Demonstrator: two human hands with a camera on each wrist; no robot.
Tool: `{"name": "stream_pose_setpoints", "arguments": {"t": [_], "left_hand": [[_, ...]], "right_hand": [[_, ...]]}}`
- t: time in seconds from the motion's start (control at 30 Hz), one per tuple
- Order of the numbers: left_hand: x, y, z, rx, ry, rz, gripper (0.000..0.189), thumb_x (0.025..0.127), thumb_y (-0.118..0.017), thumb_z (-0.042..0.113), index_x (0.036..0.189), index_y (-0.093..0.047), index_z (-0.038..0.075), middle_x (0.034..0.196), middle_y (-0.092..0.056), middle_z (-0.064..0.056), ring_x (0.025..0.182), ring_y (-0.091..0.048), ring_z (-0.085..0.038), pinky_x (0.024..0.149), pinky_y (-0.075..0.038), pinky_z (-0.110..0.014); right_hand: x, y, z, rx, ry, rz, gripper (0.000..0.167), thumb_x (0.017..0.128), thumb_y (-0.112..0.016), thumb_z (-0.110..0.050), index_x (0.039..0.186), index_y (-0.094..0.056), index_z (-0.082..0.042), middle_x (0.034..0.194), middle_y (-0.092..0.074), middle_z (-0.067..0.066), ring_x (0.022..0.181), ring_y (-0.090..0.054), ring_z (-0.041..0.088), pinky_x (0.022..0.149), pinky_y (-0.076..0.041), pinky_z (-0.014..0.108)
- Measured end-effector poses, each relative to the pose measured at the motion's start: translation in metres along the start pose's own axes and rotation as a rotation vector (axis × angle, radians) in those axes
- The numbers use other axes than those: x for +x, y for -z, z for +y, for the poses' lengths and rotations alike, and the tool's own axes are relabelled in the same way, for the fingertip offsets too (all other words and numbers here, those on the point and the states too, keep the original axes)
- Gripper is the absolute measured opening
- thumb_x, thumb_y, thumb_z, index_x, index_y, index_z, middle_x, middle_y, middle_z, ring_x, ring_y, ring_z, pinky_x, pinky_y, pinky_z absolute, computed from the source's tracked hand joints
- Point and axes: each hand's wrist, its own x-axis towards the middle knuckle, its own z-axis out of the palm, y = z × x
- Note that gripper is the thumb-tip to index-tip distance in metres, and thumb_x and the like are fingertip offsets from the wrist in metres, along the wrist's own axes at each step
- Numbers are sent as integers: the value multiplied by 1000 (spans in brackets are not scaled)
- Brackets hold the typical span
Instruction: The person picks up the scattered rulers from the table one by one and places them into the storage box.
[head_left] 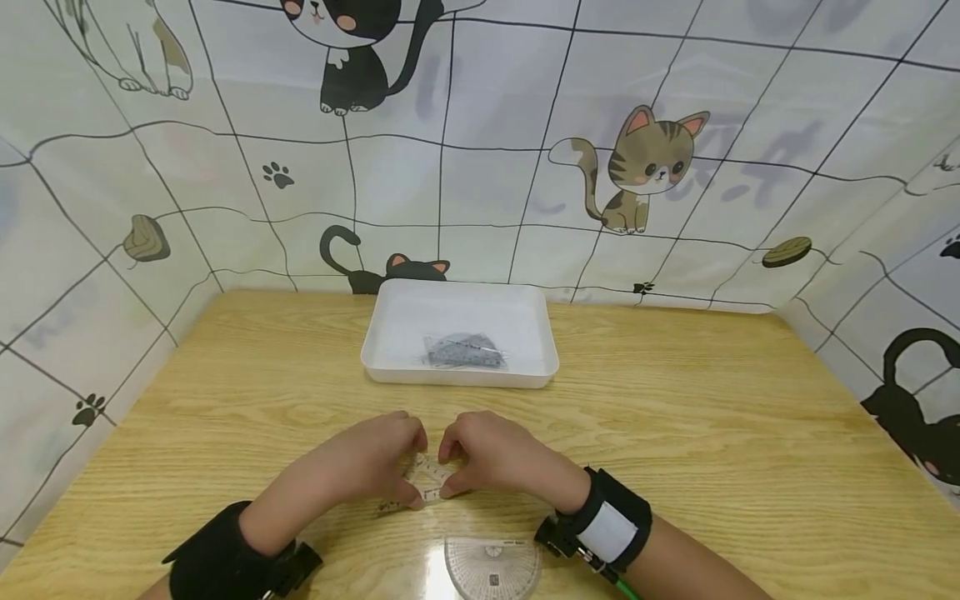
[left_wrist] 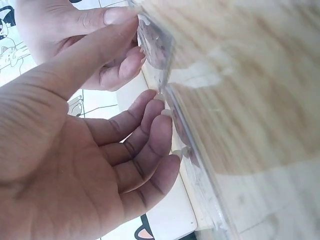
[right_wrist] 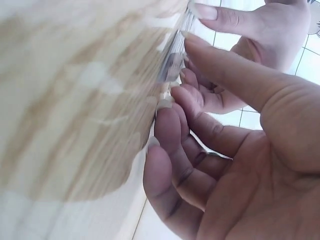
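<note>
A clear plastic set square (head_left: 427, 477) with printed scale marks lies low over the wooden table, between both hands. My left hand (head_left: 378, 461) holds its left side, thumb at the near edge and curled fingers at the far edge. From the other side my right hand (head_left: 491, 454) grips it in the same way, the two thumbs a short way apart. In the left wrist view, the set square's angled edge (left_wrist: 170, 50) shows beside the fingertips. Close to the table, the fingers (right_wrist: 167, 122) of the right hand are bent. Part of the set square is hidden under the hands.
A clear half-round protractor (head_left: 492, 571) lies on the table at the near side. Behind the hands stands a white tray (head_left: 457, 377), with a clear bag of dark grey material (head_left: 465, 351) inside. A cat-printed sheet (head_left: 480, 192) surrounds the table's back and sides.
</note>
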Motion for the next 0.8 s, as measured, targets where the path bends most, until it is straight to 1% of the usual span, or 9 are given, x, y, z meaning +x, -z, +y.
{"name": "stream_pose_setpoints", "arguments": {"t": [0.07,0.27,0.4,0.47,0.53,0.6,0.7,0.73,0.8], "left_hand": [[0,0,1,-10,10,-2,51,69,-94,25,106,-65,5,99,-59,-3,85,-55,-17,81,-51,-39],[0,-2,0,-10,-10,-5,48,68,-95,26,99,-63,8,94,-54,-2,79,-52,-17,73,-48,-35],[1,-1,-1,-56,-5,-17,47,68,-95,22,97,-60,11,83,-52,-1,73,-48,-17,65,-41,-30],[1,-1,-1,-62,-35,-9,44,70,-93,19,97,-58,12,76,-51,1,70,-46,-15,62,-38,-28],[0,-1,-1,-46,-73,14,42,72,-90,15,99,-59,12,72,-50,2,67,-46,-12,60,-38,-26],[0,0,0,-19,-81,39,43,74,-88,12,107,-60,11,71,-51,4,66,-47,-11,60,-39,-26],[0,2,4,39,-55,104,57,74,-88,12,123,-59,9,73,-56,5,68,-51,-10,65,-45,-29],[0,3,5,49,-39,131,62,74,-88,13,128,-58,9,75,-58,5,69,-53,-9,66,-47,-30],[1,5,8,79,-22,199,63,76,-88,15,130,-57,8,79,-61,6,71,-55,-9,68,-49,-31]], "right_hand": [[-1,0,-1,8,-17,-1,26,78,-89,-26,94,-74,-14,87,-66,-7,75,-55,3,69,-48,21],[-4,-1,-2,36,-35,-7,23,79,-87,-25,92,-73,-14,85,-66,-7,72,-55,3,66,-47,21],[-5,0,-1,55,-13,-8,20,79,-87,-24,85,-70,-16,77,-65,-9,67,-56,3,61,-46,21],[-5,1,1,84,19,-10,19,79,-87,-21,81,-68,-16,73,-65,-9,64,-56,2,60,-46,20],[-4,3,4,135,56,-11,16,81,-85,-16,79,-69,-15,69,-67,-8,62,-58,1,59,-46,19],[-3,7,8,190,90,-10,11,83,-82,-12,80,-71,-13,69,-69,-6,61,-59,2,59,-47,19],[-2,15,16,305,98,-11,2,87,-75,-6,87,-73,-6,72,-74,0,62,-63,4,59,-51,22],[-2,18,19,338,90,-9,2,88,-74,-7,89,-73,-5,73,-74,2,62,-64,6,60,-52,23],[-3,25,23,393,77,5,7,90,-73,-8,96,-72,-3,75,-75,7,63,-67,10,62,-55,27]]}}
